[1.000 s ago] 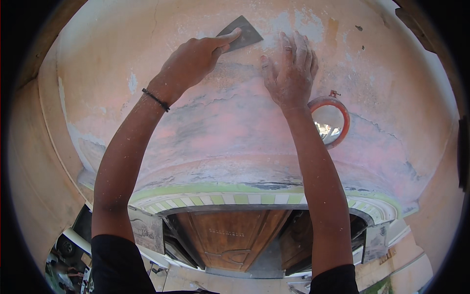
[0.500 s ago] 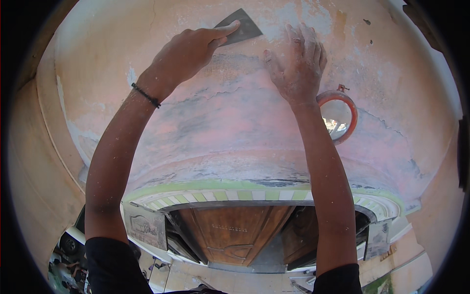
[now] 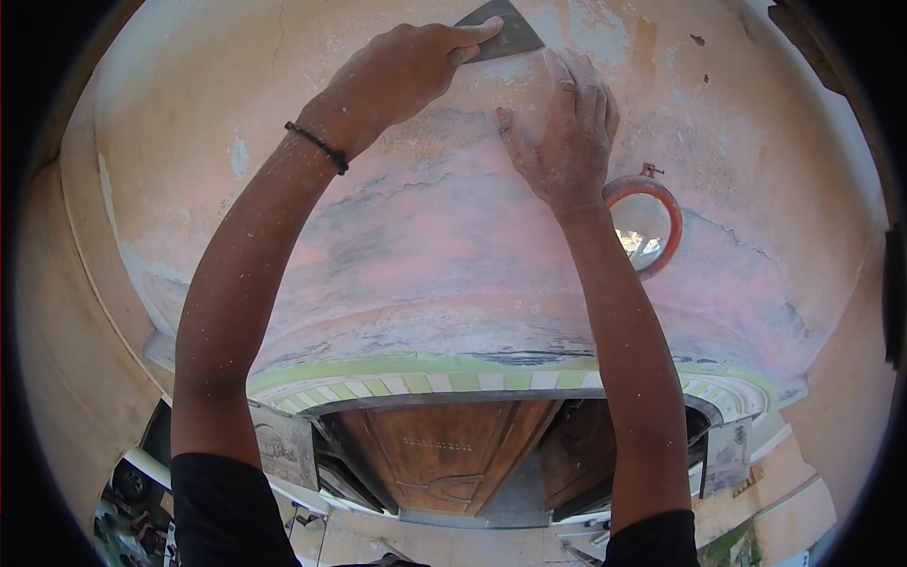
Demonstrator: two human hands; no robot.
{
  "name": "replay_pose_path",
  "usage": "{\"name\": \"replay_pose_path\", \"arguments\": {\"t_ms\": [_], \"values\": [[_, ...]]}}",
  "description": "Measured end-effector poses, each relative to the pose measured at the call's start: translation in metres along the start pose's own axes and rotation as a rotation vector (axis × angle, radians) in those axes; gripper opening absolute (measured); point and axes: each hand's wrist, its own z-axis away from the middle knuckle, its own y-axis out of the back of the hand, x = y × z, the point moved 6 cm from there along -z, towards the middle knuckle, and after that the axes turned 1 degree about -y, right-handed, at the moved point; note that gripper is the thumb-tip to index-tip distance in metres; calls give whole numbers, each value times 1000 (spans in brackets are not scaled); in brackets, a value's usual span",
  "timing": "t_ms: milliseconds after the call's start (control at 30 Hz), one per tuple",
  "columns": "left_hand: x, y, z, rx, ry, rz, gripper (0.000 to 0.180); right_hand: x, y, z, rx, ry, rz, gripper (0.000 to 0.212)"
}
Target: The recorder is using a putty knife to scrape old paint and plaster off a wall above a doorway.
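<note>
My left hand (image 3: 389, 80), a black band at its wrist, grips a flat grey scraper blade (image 3: 515, 33). Its index finger lies along the blade, which rests against the peeling wall (image 3: 425, 236) at the top of the view. Close by on the right, my right hand (image 3: 570, 132) is spread on the wall with dusty fingers and holds nothing. Its fingertips are just below the blade's right corner. Around both hands the surface is patchy, with orange, pink and grey areas and white bare spots.
A round red-rimmed mirror (image 3: 676, 222) hangs beside my right wrist. Below are a green-and-white striped arch trim (image 3: 463, 382) and brown wooden doors (image 3: 453, 454), one ajar. A car wheel (image 3: 130, 482) and clutter lie far down at the lower left.
My left hand has slid right and slightly up with the scraper, bringing the blade closer above my right hand. The right hand stays on nearly the same patch of wall.
</note>
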Motion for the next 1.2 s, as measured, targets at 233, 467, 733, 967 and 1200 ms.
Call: {"name": "replay_pose_path", "arguments": {"t_ms": [233, 467, 733, 967, 1200], "values": [[-67, 27, 117, -182, 166, 116, 45, -4, 3, 2, -12, -5, 9, 81], [-12, 16, 24, -28, -97, 27, 43, -10, -2, -2, -6, 42, -21, 81], [-84, 44, 116, -293, 239, 7, 42, -7, 1, 3, -22, 49, 4, 83], [-19, -5, -9, 15, -342, 79, 40, -12, 1, -2, -16, 67, -24, 83], [-48, 14, 86, -128, -46, 59, 42, 9, 4, 10, 33, 14, -58, 87]]}}
